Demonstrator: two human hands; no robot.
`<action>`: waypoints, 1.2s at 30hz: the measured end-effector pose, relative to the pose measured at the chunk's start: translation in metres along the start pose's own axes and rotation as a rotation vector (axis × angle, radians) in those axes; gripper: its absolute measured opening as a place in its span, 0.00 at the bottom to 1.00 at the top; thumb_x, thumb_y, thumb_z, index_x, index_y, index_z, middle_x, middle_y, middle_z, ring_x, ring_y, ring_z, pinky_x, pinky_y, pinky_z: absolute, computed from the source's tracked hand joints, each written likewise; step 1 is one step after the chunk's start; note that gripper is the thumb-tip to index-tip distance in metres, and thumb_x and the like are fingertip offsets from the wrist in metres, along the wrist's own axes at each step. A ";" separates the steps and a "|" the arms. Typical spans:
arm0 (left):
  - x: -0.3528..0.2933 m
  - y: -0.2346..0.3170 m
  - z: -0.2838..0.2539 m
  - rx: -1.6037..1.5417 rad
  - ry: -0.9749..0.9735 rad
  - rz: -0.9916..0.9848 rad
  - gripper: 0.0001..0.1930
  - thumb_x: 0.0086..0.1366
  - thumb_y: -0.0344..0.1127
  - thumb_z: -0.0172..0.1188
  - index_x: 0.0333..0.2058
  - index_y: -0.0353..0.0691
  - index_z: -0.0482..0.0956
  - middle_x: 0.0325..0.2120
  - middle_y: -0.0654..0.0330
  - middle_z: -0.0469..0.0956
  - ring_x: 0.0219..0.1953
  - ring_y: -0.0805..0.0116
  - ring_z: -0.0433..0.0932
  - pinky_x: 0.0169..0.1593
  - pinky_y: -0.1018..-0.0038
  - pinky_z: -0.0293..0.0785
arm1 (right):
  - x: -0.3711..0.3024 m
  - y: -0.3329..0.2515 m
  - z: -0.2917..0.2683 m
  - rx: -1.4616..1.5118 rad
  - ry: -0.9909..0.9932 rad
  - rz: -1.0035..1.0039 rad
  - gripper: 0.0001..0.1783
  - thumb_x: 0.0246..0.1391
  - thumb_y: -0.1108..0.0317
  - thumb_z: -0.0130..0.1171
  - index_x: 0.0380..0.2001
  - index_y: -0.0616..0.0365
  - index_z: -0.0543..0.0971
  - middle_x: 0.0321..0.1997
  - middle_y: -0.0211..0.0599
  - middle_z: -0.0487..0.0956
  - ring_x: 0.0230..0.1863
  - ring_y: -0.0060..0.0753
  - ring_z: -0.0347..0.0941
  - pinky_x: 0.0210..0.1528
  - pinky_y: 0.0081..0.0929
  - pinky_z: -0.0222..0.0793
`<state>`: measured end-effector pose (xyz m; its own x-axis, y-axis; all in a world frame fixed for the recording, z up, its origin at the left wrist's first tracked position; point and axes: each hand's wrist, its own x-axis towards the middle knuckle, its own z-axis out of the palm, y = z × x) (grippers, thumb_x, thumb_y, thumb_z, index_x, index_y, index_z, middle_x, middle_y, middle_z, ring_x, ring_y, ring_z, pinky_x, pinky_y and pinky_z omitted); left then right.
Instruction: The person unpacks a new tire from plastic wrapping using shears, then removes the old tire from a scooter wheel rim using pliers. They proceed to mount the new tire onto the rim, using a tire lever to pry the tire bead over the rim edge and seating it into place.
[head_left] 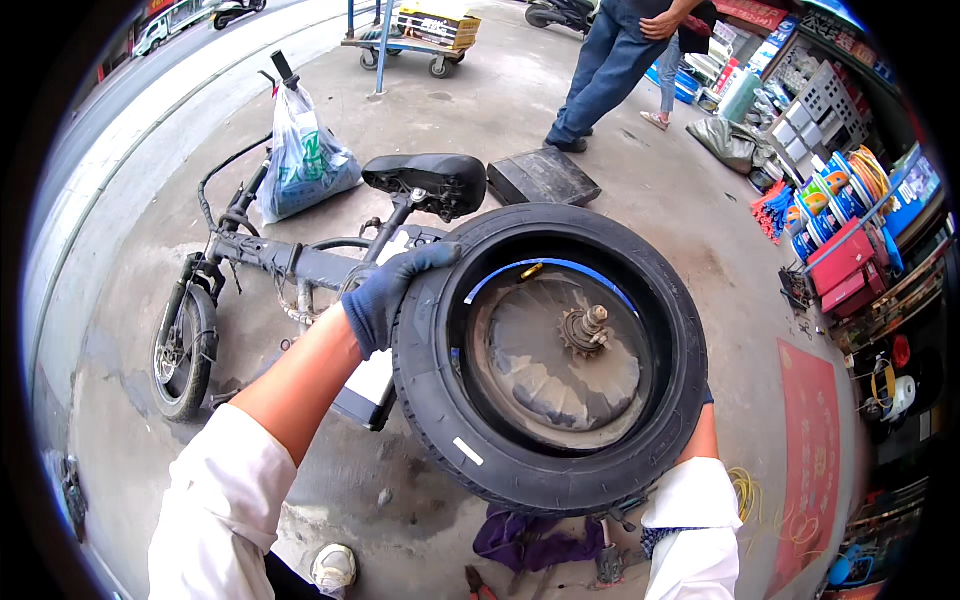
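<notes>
Two hands flank the black tire, the right mostly hidden.

We look through one wide fisheye lens, worn on the head, facing forward and steeply down at the ground. Our arms reach in from the lower edge. The wheel is nearest, close below us and central; the bike is farther off. Our view spans from the road, beyond the ground's left edge, to goods along its right edge.
</notes>
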<state>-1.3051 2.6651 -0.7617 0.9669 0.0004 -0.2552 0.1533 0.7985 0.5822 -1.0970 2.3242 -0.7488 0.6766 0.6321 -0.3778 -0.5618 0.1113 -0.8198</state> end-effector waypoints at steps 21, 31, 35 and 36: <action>-0.013 -0.046 0.021 0.016 0.448 -0.185 0.25 0.58 0.37 0.66 0.51 0.30 0.72 0.41 0.53 0.79 0.39 0.68 0.80 0.44 0.73 0.78 | -0.064 0.024 -0.009 -0.243 0.459 0.238 0.24 0.57 0.63 0.60 0.54 0.64 0.71 0.48 0.37 0.78 0.46 0.29 0.75 0.50 0.28 0.71; 0.009 -0.048 0.017 0.179 0.418 -0.232 0.26 0.59 0.35 0.63 0.54 0.31 0.68 0.43 0.57 0.77 0.42 0.72 0.77 0.49 0.74 0.74 | -0.071 0.051 -0.028 -0.194 0.509 0.157 0.24 0.58 0.65 0.58 0.54 0.65 0.71 0.49 0.36 0.77 0.48 0.26 0.72 0.54 0.25 0.67; 0.004 -0.048 0.031 0.401 0.511 -0.266 0.31 0.59 0.38 0.64 0.57 0.30 0.64 0.46 0.56 0.75 0.46 0.70 0.75 0.54 0.73 0.71 | -0.072 0.055 -0.035 -0.177 0.480 0.184 0.25 0.58 0.66 0.58 0.56 0.65 0.68 0.51 0.36 0.75 0.50 0.25 0.70 0.55 0.25 0.65; 0.004 -0.049 0.038 0.424 0.532 -0.253 0.32 0.60 0.38 0.64 0.58 0.30 0.64 0.47 0.56 0.75 0.47 0.70 0.74 0.54 0.72 0.71 | -0.074 0.054 -0.036 -0.162 0.478 0.190 0.26 0.58 0.66 0.58 0.57 0.65 0.68 0.52 0.36 0.74 0.51 0.25 0.70 0.56 0.26 0.65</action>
<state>-1.3011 2.6029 -0.7624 0.6773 0.2256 -0.7002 0.5296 0.5111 0.6769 -1.1607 2.2555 -0.7808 0.7327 0.2062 -0.6485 -0.6402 -0.1143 -0.7597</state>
